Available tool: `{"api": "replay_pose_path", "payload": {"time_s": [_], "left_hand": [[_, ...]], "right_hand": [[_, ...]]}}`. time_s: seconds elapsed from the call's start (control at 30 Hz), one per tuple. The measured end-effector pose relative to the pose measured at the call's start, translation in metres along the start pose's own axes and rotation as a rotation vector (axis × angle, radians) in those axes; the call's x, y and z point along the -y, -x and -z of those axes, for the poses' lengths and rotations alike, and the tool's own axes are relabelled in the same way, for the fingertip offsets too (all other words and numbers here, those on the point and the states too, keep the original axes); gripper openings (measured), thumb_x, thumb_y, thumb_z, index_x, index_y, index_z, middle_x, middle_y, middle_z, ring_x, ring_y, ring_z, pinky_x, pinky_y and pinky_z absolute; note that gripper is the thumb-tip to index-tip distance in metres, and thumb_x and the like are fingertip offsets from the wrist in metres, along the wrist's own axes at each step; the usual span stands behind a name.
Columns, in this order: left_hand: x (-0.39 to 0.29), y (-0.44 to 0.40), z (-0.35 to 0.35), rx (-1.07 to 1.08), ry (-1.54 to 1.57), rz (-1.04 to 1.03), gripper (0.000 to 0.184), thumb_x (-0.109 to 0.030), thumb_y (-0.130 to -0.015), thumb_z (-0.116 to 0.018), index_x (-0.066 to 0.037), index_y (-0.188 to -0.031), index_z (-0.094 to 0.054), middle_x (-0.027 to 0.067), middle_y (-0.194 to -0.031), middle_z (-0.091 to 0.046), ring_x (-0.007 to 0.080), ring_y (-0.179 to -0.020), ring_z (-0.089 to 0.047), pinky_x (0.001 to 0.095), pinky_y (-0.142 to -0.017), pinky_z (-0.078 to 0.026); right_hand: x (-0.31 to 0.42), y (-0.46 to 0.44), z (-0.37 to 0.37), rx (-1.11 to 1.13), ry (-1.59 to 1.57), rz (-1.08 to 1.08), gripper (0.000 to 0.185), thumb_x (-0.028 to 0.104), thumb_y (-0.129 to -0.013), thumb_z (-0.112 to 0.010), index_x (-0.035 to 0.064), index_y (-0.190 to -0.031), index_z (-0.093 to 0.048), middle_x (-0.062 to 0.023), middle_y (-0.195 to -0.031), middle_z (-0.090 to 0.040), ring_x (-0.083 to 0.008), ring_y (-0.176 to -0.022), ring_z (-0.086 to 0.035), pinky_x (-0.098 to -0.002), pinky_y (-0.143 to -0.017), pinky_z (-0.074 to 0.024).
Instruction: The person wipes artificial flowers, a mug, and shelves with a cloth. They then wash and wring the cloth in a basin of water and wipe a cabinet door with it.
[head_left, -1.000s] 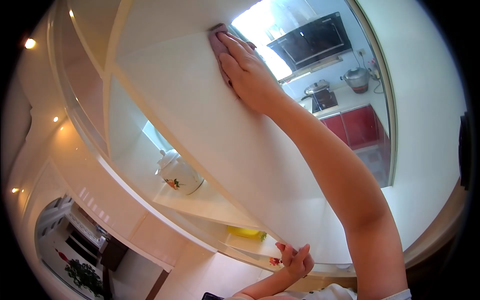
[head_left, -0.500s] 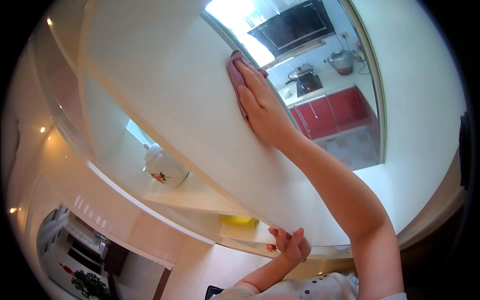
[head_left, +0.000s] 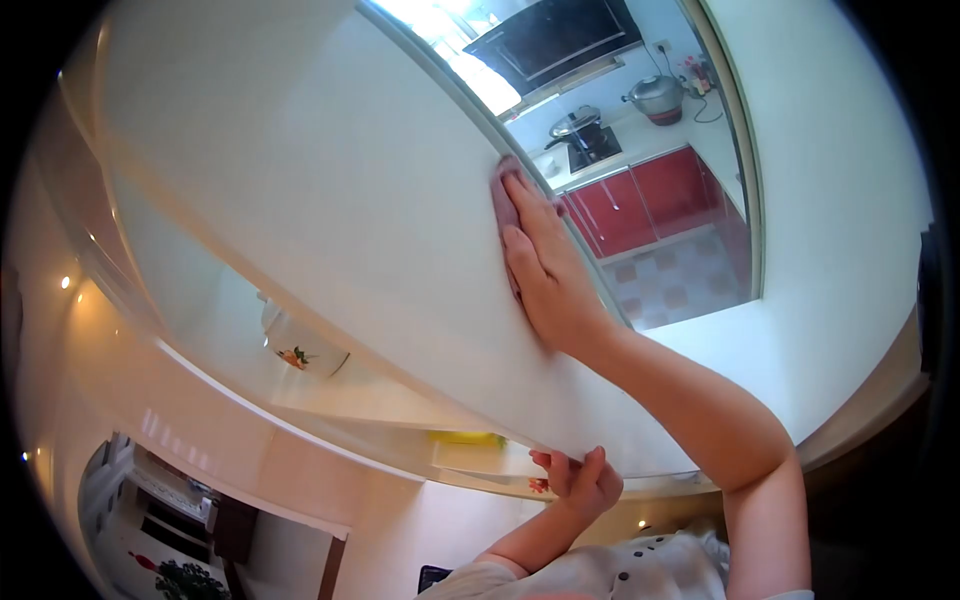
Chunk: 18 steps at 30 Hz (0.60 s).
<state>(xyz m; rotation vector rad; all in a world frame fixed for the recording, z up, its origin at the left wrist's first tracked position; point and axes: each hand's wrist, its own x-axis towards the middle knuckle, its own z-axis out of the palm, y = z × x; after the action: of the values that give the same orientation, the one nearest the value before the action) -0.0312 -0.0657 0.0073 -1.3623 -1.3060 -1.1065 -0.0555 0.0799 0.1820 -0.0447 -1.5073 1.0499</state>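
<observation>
My right hand lies on a broad white panel, pressing a mauve cloth flat beneath its fingers. It sits beside the metal-framed edge of a glass pane. Most of the cloth is covered by the palm. Lower down, my left hand has its fingers curled at the panel's bottom edge, with the thumb pointing up against the panel. A small red flower decoration shows just beside that hand.
Left of the panel, curved shelves hold a white flowered pot and a yellow object. Through the glass appear red cabinets, a lidded pot and a range hood. A dark green plant is at lower left.
My right hand has slid the cloth down and to the right along the panel beside the frame. My left hand stays at the lower edge. The whole view has shifted slightly.
</observation>
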Motion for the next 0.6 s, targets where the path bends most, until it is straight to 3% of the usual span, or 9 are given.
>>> {"api": "replay_pose_path", "payload": {"time_s": [0.13, 0.2, 0.33, 0.4, 0.47, 0.53, 0.6], "left_hand": [[0.009, 0.016, 0.002, -0.028, 0.020, -0.030, 0.036, 0.006, -0.088, -0.056, -0.007, -0.122, -0.062, 0.0189, -0.158, -0.021, 0.0379, -0.149, -0.007, 0.0460, -0.120, -0.008], [0.010, 0.008, 0.004, 0.001, -0.050, -0.089, 0.034, 0.005, -0.089, -0.055, -0.007, -0.118, -0.064, 0.0221, -0.157, -0.021, 0.0413, -0.149, -0.008, 0.0477, -0.120, -0.006], [0.009, 0.009, 0.006, 0.043, -0.044, -0.108, 0.034, 0.006, -0.085, -0.051, -0.008, -0.113, -0.066, 0.0229, -0.157, -0.019, 0.0415, -0.149, -0.009, 0.0502, -0.120, -0.005], [0.010, 0.011, 0.006, 0.054, -0.039, -0.116, 0.035, 0.006, -0.084, -0.050, -0.008, -0.112, -0.066, 0.0232, -0.157, -0.019, 0.0418, -0.149, -0.008, 0.0508, -0.120, -0.005], [0.012, 0.018, 0.004, 0.025, -0.026, -0.102, 0.034, 0.005, -0.082, -0.050, -0.008, -0.109, -0.066, 0.0239, -0.156, -0.020, 0.0419, -0.149, -0.007, 0.0516, -0.120, -0.005], [0.012, 0.017, 0.004, 0.020, -0.029, -0.101, 0.034, 0.005, -0.082, -0.050, -0.008, -0.109, -0.066, 0.0244, -0.155, -0.021, 0.0419, -0.149, -0.007, 0.0519, -0.120, -0.005], [0.011, 0.015, 0.006, 0.021, -0.032, -0.100, 0.033, 0.005, -0.082, -0.051, -0.008, -0.109, -0.066, 0.0249, -0.154, -0.022, 0.0420, -0.149, -0.007, 0.0521, -0.120, -0.005]], "right_hand": [[0.038, -0.067, -0.012, -0.041, -0.025, 0.173, 0.052, 0.027, -0.100, -0.038, -0.0029, -0.143, -0.037, -0.0265, -0.149, -0.035, -0.0393, -0.142, -0.027, -0.0433, -0.117, -0.0211], [0.041, -0.100, -0.022, -0.109, 0.420, 0.654, 0.044, 0.020, -0.101, -0.039, -0.0024, -0.138, -0.043, -0.0250, -0.148, -0.037, -0.0383, -0.138, -0.034, -0.0422, -0.116, -0.0222], [0.057, -0.124, -0.035, -0.103, 0.052, 0.423, 0.052, 0.028, -0.099, -0.041, -0.0041, -0.139, -0.040, -0.0285, -0.144, -0.039, -0.0438, -0.136, -0.035, -0.0460, -0.115, -0.0255], [0.058, -0.114, -0.037, -0.117, 0.131, 0.596, 0.051, 0.027, -0.098, -0.042, -0.0052, -0.138, -0.041, -0.0291, -0.145, -0.038, -0.0449, -0.136, -0.035, -0.0480, -0.115, -0.0254], [0.081, -0.064, -0.019, -0.054, -0.095, 0.580, 0.051, 0.025, -0.097, -0.045, -0.0048, -0.138, -0.042, -0.0295, -0.145, -0.038, -0.0452, -0.137, -0.034, -0.0493, -0.115, -0.0249], [0.068, -0.046, -0.002, -0.002, -0.102, 0.672, 0.052, 0.025, -0.097, -0.047, -0.0019, -0.141, -0.041, -0.0287, -0.146, -0.037, -0.0441, -0.138, -0.033, -0.0488, -0.115, -0.0244], [0.045, -0.035, 0.012, 0.184, -0.063, 0.748, 0.052, 0.023, -0.096, -0.048, 0.0004, -0.142, -0.041, -0.0275, -0.148, -0.037, -0.0445, -0.139, -0.032, -0.0486, -0.115, -0.0250]]}}
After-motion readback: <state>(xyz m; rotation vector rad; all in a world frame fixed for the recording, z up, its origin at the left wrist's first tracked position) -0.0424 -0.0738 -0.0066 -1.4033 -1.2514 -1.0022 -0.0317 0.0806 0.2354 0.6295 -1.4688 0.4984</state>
